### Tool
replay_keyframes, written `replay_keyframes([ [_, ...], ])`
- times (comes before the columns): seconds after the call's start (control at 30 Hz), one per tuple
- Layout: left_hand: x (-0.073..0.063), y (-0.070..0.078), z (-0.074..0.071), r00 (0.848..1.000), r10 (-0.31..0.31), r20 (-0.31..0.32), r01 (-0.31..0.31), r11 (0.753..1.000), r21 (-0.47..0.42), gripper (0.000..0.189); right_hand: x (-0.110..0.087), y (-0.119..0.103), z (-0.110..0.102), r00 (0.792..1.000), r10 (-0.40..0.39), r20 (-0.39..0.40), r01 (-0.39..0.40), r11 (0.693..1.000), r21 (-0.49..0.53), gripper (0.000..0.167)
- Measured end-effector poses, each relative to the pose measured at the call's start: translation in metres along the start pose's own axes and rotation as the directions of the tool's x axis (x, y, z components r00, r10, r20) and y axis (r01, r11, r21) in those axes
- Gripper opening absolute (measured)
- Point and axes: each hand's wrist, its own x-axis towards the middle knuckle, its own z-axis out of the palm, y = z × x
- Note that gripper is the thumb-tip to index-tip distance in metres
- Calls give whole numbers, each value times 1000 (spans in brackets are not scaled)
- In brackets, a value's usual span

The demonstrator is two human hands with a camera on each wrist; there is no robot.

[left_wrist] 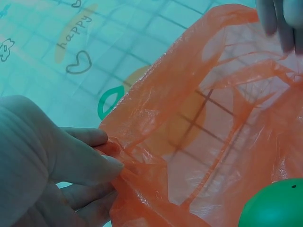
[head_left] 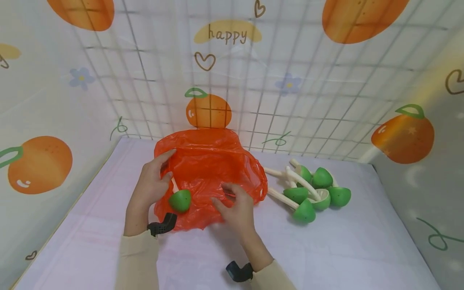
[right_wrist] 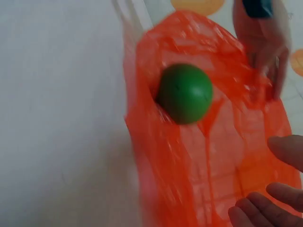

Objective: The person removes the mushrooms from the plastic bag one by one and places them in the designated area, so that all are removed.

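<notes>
A red plastic bag (head_left: 203, 161) lies spread on the table, its mouth toward me. My left hand (head_left: 150, 183) pinches the bag's left edge between thumb and fingers, seen closely in the left wrist view. A green domed toy mushroom (head_left: 180, 201) with a pale stem sits at the bag's lower left, beside the left hand; most of its stem is hidden. My right hand (head_left: 237, 207) hovers over the right part of the bag, thumb and fingers apart, holding nothing. In the right wrist view, the green cap (right_wrist: 185, 93) rests against the red film.
To the right of the bag lies a pile of several green-capped toy mushrooms (head_left: 304, 212) with pale stems, some overlapping. A wire grid (head_left: 250, 104) behind a printed cloth stands at the back. Cloth walls rise left and right of the pale table (head_left: 326, 249).
</notes>
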Motion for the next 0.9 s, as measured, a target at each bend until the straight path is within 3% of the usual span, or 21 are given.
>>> replay_keyframes([
  [0.4, 2, -1, -1, 1000, 15, -3, -15, 1000, 18, 65, -2, -5, 56, 992, -43, 115, 49, 998, -49, 50],
  [0.9, 1, -2, -2, 999, 48, -22, -47, 999, 26, 64, -3, -7, 91, 994, -14, 110, 27, 993, -115, 57],
])
